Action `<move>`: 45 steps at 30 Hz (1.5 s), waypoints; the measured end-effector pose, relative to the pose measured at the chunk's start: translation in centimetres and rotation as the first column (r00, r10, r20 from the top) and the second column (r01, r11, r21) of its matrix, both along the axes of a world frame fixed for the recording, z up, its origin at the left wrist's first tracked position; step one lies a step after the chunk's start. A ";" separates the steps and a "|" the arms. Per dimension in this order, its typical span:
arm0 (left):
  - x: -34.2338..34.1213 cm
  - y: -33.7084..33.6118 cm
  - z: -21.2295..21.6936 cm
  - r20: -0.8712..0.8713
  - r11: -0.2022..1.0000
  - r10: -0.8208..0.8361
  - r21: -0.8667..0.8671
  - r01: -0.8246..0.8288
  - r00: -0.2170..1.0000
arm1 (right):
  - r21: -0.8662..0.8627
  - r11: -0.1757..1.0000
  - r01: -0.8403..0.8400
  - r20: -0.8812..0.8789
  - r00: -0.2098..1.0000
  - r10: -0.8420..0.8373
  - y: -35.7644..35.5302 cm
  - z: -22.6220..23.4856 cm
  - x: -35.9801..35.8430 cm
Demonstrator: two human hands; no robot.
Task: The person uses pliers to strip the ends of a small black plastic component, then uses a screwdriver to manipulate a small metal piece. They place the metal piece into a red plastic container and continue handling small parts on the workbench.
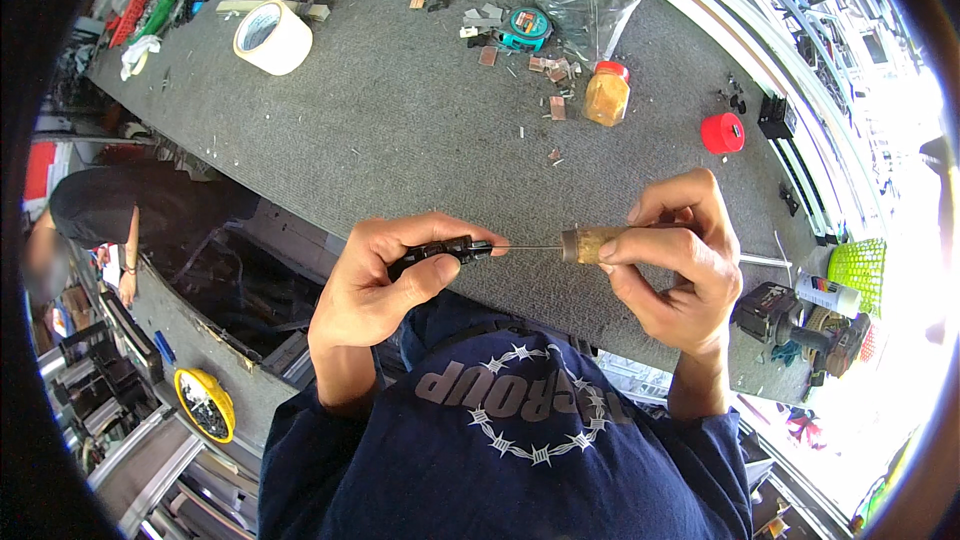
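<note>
My left hand point(368, 280) is closed around a small black fitting point(440, 254), holding it between thumb and fingers. My right hand point(685, 265) grips the worn brown handle of a screwdriver point(583, 245) in its fingertips. The screwdriver's thin metal shaft points left and reaches the fitting near my left index fingertip. Whether its tip sits inside the fitting, I cannot tell. Both hands are above the near edge of a grey carpeted workbench point(400, 120).
A tape roll point(273, 38), tape measure point(525, 29), red-lidded jar point(607, 94) and red round container point(722, 133) stand on the bench. A power tool point(800, 325) and green basket point(857, 275) are at right. At left are another person's arm point(131, 240) and a yellow bowl point(204, 405).
</note>
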State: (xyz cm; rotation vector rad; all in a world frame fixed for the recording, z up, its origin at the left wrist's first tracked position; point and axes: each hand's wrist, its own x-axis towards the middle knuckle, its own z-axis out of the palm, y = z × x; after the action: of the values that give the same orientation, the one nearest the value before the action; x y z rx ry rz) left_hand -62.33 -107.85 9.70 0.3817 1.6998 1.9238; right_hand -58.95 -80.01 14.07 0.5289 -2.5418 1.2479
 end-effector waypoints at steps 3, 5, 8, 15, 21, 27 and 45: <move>-0.2 -0.4 0.2 0.018 0.997 -0.063 0.036 0.063 0.998 | -0.018 1.000 0.000 -0.049 0.999 -0.001 0.0 -0.1 0.2; -0.3 -0.5 0.3 -0.010 0.995 -0.085 0.058 0.085 0.996 | -0.002 1.000 -0.003 -0.083 0.997 0.003 0.1 -0.3 0.2; -0.3 -0.3 0.3 -0.071 0.995 -0.067 0.074 0.072 0.995 | -0.029 1.000 -0.001 -0.111 0.994 -0.002 0.1 -0.7 0.2; -0.1 0.3 0.4 -0.054 0.999 -0.035 0.026 0.036 0.998 | -0.066 0.998 -0.001 -0.093 0.996 -0.005 0.8 -1.2 0.0; -0.1 0.5 -1.6 -0.059 1.000 -0.020 -0.005 0.020 0.998 | -0.077 0.995 0.061 -0.039 0.997 -0.064 1.8 -3.4 -0.1; -0.8 -2.0 -5.8 -0.022 0.971 0.235 -0.026 -0.236 0.972 | -0.170 0.884 0.435 0.172 0.897 -0.408 5.6 -6.9 0.7; -1.9 5.5 -13.7 -0.642 0.803 -0.011 -0.462 -0.375 0.766 | -0.295 0.827 0.480 0.213 0.876 -0.432 2.1 -10.0 -2.3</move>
State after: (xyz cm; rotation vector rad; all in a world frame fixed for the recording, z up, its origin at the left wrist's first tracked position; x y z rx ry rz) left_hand -64.24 -102.40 -3.98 0.6733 2.7467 1.3502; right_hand -61.29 -77.87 4.04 -0.2449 -2.2737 1.5141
